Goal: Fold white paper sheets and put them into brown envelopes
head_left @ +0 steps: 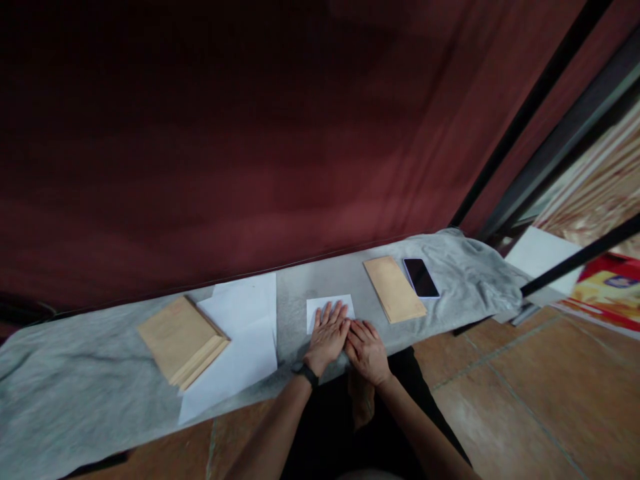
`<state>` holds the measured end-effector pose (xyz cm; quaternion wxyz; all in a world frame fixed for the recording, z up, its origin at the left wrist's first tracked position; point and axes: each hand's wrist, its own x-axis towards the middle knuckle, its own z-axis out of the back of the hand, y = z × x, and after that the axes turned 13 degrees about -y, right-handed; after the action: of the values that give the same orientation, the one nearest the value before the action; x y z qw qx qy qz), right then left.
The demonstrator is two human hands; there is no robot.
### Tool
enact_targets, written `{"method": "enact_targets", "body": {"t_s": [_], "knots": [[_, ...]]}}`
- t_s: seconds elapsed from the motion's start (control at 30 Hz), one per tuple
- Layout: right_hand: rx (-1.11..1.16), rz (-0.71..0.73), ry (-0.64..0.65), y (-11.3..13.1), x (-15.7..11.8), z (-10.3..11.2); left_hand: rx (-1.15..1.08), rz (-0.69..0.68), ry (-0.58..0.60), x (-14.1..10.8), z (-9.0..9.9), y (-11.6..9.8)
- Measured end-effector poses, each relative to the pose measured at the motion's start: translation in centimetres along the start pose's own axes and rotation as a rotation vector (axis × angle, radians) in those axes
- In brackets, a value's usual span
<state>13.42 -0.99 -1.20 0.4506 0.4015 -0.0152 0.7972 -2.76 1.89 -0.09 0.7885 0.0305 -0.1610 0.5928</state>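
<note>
A small white sheet of paper (314, 310), perhaps folded, lies on the grey cloth in front of me. My left hand (327, 333) rests flat on it with the fingers spread, a dark band around the wrist. Close against its right side, my right hand (367, 348) lies palm down near the sheet's lower right corner, fingers stretched out and holding nothing I can see. To the right are brown envelopes (394, 288). A thicker stack of brown envelopes (177, 337) sits at the left, partly over large white sheets (247, 333).
A phone (421, 277) lies beside the right-hand envelopes. Grey cloth (65, 387) covers the long narrow surface, bunched at its right end. Behind it hangs a dark red curtain (280, 167). Black poles (530, 113) and a red printed box (607, 293) stand to the right, above a tiled floor (565, 373).
</note>
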Motion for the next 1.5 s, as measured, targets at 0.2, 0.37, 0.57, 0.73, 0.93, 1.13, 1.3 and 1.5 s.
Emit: {"method": "enact_targets", "body": {"t_s": [0.2,0.37,0.57,0.73,0.93,1.13,1.3,1.5], "knots": [[-0.006,-0.015,0.005,0.1,0.1,-0.1,0.043,0.035,-0.020,1.0,-0.7,-0.1],[-0.008,-0.029,0.028,0.3,0.4,0.1,0.035,0.078,-0.095,1.2,-1.3,0.0],[-0.011,-0.049,0.057,0.5,0.5,0.3,0.028,0.131,-0.140,0.9,-1.2,0.2],[-0.013,-0.034,0.058,0.5,0.4,0.3,0.059,0.190,-0.147,0.5,-1.0,0.8],[-0.029,-0.014,0.030,0.4,0.3,0.2,0.097,0.261,-0.175,-0.1,-0.7,1.3],[-0.058,-0.020,0.035,0.7,0.5,0.3,0.094,0.288,-0.255,-1.0,-0.7,1.7],[-0.089,-0.051,0.028,1.1,0.7,0.4,0.106,0.303,-0.312,-2.0,-0.8,2.0],[-0.128,-0.097,0.004,1.3,0.7,0.0,0.121,0.311,-0.296,-3.0,-0.1,2.1]]}}
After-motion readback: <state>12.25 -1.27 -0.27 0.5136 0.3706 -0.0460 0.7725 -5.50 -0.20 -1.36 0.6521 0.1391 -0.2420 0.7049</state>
